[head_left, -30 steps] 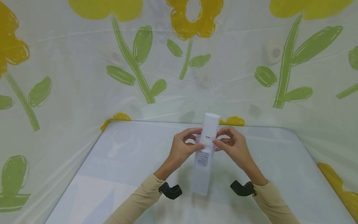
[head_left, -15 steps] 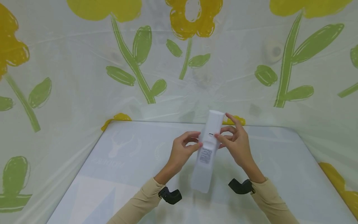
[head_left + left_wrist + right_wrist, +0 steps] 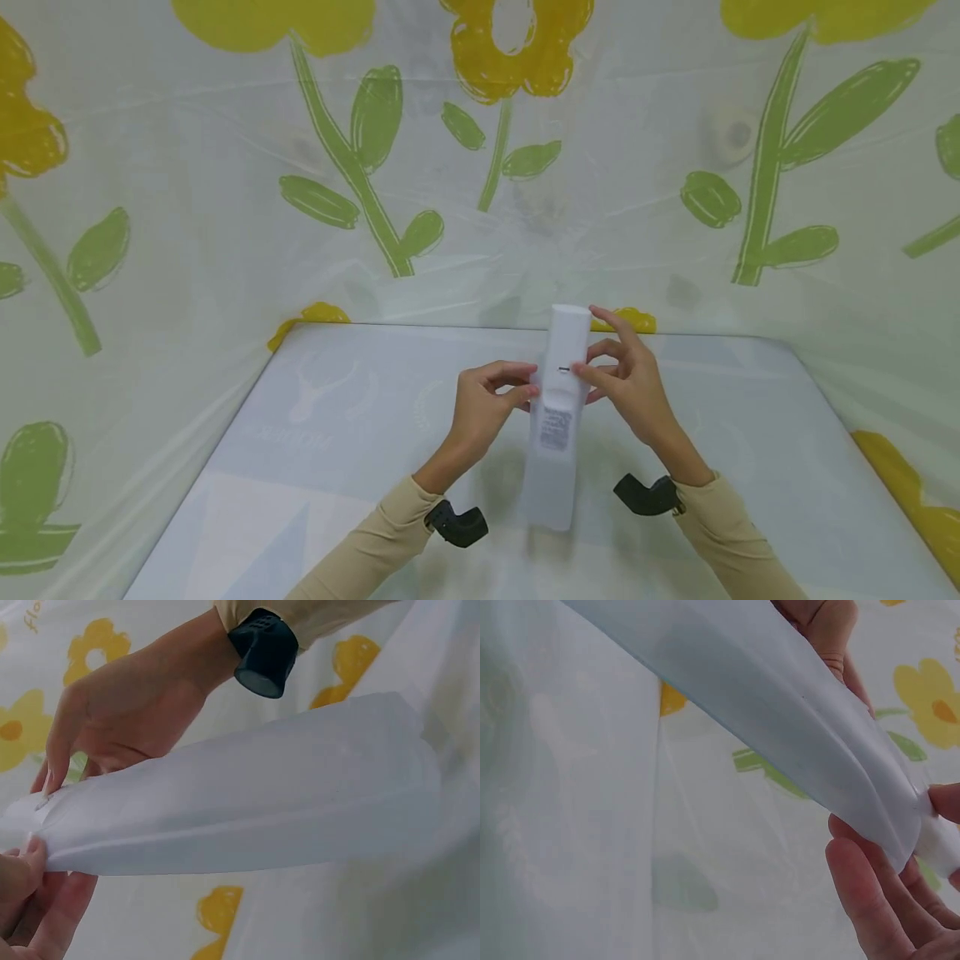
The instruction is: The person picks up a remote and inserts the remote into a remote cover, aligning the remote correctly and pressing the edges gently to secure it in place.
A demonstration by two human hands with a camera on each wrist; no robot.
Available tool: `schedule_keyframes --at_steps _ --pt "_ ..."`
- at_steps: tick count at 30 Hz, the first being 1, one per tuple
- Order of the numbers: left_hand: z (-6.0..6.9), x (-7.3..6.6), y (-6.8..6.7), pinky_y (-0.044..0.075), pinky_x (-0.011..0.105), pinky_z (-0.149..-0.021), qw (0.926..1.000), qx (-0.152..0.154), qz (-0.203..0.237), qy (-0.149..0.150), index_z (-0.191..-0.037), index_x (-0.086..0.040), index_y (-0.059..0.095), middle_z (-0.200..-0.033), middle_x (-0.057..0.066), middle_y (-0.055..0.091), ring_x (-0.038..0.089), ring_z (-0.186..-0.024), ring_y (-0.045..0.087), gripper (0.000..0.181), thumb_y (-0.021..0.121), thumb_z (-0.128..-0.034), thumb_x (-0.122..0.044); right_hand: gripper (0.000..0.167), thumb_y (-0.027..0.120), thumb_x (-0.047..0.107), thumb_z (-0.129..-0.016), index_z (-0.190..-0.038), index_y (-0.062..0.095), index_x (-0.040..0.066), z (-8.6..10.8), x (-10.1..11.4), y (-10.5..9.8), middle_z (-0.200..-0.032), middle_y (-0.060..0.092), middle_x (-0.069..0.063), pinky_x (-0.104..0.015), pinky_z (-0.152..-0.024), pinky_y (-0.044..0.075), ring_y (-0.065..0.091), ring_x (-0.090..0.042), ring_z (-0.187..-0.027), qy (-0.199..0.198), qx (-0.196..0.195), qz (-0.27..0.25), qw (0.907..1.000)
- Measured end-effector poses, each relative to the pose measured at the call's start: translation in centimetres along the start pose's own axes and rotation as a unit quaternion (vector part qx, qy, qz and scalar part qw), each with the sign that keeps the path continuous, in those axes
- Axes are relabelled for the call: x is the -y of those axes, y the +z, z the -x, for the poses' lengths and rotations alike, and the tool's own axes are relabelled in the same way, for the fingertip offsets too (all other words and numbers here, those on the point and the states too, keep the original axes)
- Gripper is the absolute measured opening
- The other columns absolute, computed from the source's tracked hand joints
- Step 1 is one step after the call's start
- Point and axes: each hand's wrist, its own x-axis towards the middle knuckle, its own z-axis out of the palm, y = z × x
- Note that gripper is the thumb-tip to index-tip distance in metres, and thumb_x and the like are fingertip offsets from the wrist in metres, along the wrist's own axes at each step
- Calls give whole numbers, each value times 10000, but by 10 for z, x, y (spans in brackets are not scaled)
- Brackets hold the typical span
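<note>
Evidently holding a white oblong device (image 3: pixel 572 333) aloft over a pale table (image 3: pixel 337 450), midway between both hands, with a translucent sleeve (image 3: pixel 550 500) trailing from its lower part. Pinching the sleeve's edge near the mouth with the left hand (image 3: pixel 482 408), thumb and fingertips close together; cannot tell whether also gripping the device through the film. Gripping the device's opposite edge with the right hand (image 3: pixel 636 385), thumb beside a small slot (image 3: pixel 563 369), index finger stretched up to the top end. Could slip and drop onto the table on easing the right thumb, given a smooth-looking casing and a hold by fingertips alone. Might also crease or tear the thin-looking sleeve by tugging it skewed at the mouth. Pointing, plain end foremost, towards the flower-printed curtain (image 3: pixel 622 233). Running lengthwise nearly straight fore and aft, leaning slightly right at the far end, and presenting a printed label (image 3: pixel 555 429) to the head view.
</note>
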Motion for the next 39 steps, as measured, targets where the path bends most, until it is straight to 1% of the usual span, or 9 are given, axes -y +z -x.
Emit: schedule_keyframes --at_steps 7,12,16,19,23,27,29,34,39 --pt "0 0 3 576 419 -637 9995 -176 220 -147 -976 111 682 -908 235 669 237 -798 651 185 694 -793 87 663 640 7 -868 -1439 358 193 0 -1 -1 -885 577 -186 -398 -525 561 668 -278 -651 67 109 -6 9999" --pt "0 0 3 576 417 -628 9993 -251 193 -206 -964 111 685 -912 235 672 248 -801 655 172 690 -794 90 656 649 19 -867 -1436 353 156 0 -2 0 -875 585 -182 -397 -524 561 667 -276 -649 108 150 43 9998" --pt "0 -1 1 574 435 -642 9995 -224 149 -162 -975 113 678 -932 237 671 264 -817 654 172 682 -806 82 658 643 9 -870 -1441 349 153 1 -3 1 -889 589 -182 -397 -545 566 670 -277 -667 74 172 -80 9998" --pt "-2 -3 0 572 443 -655 9998 -184 78 -99 -997 106 671 -961 230 660 319 -844 643 183 675 -817 72 667 634 16 -881 -1455 336 181 1 -4 2 -919 588 -181 -391 -578 572 672 -272 -696 76 185 -153 9997" --pt "-3 -7 1 574 427 -670 9997 -75 -209 -72 -1105 64 639 -1089 183 601 365 -888 609 270 671 -838 31 697 646 38 -883 -1475 310 189 1 -5 2 -957 587 -192 -378 -613 576 675 -261 -730 118 188 -123 9997" --pt "-3 -10 3 568 336 -669 9978 -7 -664 -16 -1210 3 588 -1199 141 557 310 -902 574 376 685 -849 -31 715 666 46 -873 -1478 314 189 4 -4 3 -996 580 -207 -356 -656 578 675 -238 -785 162 250 -95 9995" --pt "-3 -11 4 561 303 -660 9969 -18 -780 15 -1227 -15 576 -1205 127 566 294 -902 563 398 694 -849 -54 678 669 36 -867 -1457 355 150 6 -4 3 -1026 579 -211 -340 -689 575 671 -223 -828 154 293 -126 9994" --pt "-5 -10 3 573 371 -654 9978 -129 -650 50 -1215 -12 573 -1178 113 594 306 -899 559 381 689 -854 -52 446 622 -77 -854 -1286 526 -20 10 -5 -1 -1135 580 -230 -328 -770 559 642 -233 -952 -242 521 -367 9977" --pt "-6 -9 3 572 391 -662 9982 -113 -576 79 -1201 8 578 -1175 118 605 301 -897 554 357 678 -865 -60 309 632 -140 -817 -1119 624 -75 13 -6 -2 -1150 583 -236 -317 -795 548 627 -210 -1004 -784 630 -319 9944"
